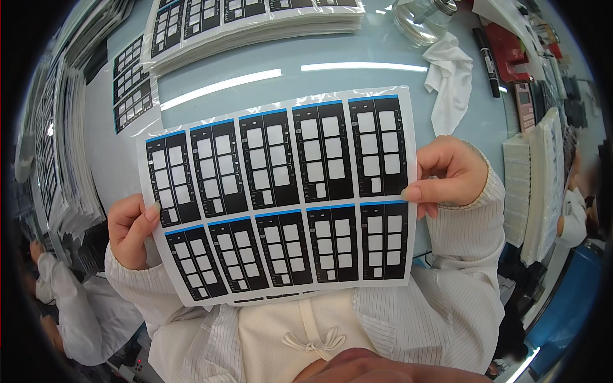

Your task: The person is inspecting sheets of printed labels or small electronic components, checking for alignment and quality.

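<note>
A white sheet (276, 208) printed with two rows of black panels, each with a blue top stripe and pale windows, is held up in front of me, slightly tilted. My left hand (133, 231) pinches its left edge, thumb on the front. At the right edge my right hand (449, 173) grips it between thumb and fingers. Below the sheet's lower edge, a strip of similar black print (274, 297) shows; most of it is hidden.
A thick stack of similar sheets (262, 39) lies at the back, beside a loose printed piece (133, 96). A glass bottle (418, 24), white cloth (449, 80), black marker (486, 62) and calculator (524, 106) sit rightward. Papers (73, 147) pile up left. Co-workers' sleeves (96, 313) show.
</note>
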{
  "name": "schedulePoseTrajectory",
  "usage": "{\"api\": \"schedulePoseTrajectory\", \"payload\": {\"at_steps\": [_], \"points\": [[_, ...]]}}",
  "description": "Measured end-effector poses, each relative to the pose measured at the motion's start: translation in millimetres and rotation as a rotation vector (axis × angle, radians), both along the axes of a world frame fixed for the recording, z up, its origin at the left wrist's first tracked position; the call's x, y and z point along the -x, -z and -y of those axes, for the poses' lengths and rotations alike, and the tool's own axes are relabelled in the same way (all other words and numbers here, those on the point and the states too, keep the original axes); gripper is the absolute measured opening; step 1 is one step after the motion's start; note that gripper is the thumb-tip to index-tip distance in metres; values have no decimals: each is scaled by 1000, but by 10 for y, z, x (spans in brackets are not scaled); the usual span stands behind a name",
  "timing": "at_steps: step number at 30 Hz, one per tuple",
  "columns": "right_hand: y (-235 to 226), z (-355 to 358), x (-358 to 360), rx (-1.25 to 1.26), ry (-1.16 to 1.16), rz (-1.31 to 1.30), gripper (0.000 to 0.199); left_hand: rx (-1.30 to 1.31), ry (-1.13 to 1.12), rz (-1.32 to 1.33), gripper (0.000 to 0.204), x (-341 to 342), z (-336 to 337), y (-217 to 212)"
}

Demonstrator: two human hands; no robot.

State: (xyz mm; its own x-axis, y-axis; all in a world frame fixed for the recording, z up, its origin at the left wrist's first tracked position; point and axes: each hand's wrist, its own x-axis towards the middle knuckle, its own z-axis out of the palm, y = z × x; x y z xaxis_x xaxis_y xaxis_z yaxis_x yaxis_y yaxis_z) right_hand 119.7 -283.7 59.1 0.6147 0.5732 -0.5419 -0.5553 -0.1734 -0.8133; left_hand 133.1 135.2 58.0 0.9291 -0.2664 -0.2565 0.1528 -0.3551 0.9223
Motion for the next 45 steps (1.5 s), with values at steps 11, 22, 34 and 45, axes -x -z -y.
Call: {"api": "schedulePoseTrajectory", "payload": {"at_steps": [11, 22, 34, 45], "points": [[12, 7, -6, -30, 39, -9, 15, -5, 14, -9, 32, -6, -56, 49], [-15, -6, -9, -23, 56, -33, 14, 27, 10, -38, 31, -1, -75, 59], [43, 18, -31, -63, 28, 16, 13, -7, 29, -52, 29, -35, 11, -23], [66, 14, -29, -89, -67, 83, 13, -46, 121, -29, 31, -32, 10, -60]]}}
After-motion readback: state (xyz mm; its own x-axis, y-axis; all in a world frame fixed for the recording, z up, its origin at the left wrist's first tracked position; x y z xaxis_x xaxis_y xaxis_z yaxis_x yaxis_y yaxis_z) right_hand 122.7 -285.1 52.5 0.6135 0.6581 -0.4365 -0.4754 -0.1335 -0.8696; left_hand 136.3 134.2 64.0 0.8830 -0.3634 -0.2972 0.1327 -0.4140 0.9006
